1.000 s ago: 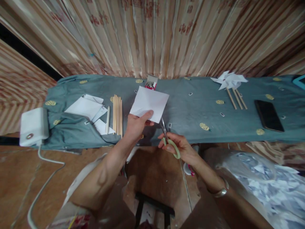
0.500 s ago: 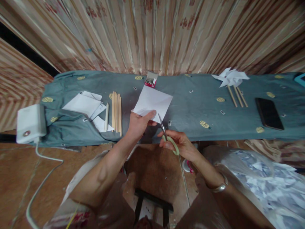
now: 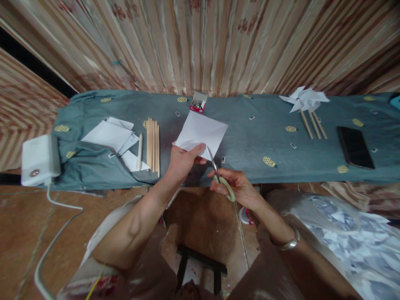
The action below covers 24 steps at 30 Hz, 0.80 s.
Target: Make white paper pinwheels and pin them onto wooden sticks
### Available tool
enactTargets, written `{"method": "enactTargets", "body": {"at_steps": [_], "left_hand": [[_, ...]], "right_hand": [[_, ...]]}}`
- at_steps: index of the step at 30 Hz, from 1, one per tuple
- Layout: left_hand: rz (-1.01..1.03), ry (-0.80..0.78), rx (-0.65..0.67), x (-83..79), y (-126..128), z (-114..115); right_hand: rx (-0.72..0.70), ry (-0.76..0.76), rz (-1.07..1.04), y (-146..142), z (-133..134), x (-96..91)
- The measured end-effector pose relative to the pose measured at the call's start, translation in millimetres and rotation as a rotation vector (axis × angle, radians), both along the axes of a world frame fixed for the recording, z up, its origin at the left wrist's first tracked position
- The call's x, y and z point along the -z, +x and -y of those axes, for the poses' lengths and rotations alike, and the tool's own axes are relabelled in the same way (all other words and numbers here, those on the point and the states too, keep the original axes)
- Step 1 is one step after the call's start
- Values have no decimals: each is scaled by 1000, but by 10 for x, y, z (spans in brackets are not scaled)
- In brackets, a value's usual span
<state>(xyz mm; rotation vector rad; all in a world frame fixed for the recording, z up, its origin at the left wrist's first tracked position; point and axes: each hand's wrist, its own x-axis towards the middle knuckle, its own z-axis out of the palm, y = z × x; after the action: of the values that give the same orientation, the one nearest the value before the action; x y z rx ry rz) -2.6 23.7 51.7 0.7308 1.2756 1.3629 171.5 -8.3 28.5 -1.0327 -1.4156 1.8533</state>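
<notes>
Eyeing scissors (image 3: 215, 166) angling away-left over paper (image 3: 203, 128), near corner.
I'm seeing left hand (image 3: 183, 161) pinching paper, right hand (image 3: 239, 186) gripping scissors.

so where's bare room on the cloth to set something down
Widest: the cloth between the held paper, the pinwheels and the phone. Smaller: behind the wooden sticks. Crowded: around the loose papers, white rod and wooden sticks.

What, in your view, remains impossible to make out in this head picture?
Head view: the left hand, most of its fingers hidden by the white sheet.
Head view: the blue thing, cut off by the right edge.
Head view: the metal bits in the red box, too small to identify.
Head view: the cable's far end, cut off by the bottom edge.
</notes>
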Motion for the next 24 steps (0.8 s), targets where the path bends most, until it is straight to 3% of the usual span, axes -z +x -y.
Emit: {"method": "enactTargets", "body": {"at_steps": [24], "left_hand": [[-14, 3, -7, -24, -11, 3]], "right_hand": [[41, -66, -3, -13, -13, 2]]}}
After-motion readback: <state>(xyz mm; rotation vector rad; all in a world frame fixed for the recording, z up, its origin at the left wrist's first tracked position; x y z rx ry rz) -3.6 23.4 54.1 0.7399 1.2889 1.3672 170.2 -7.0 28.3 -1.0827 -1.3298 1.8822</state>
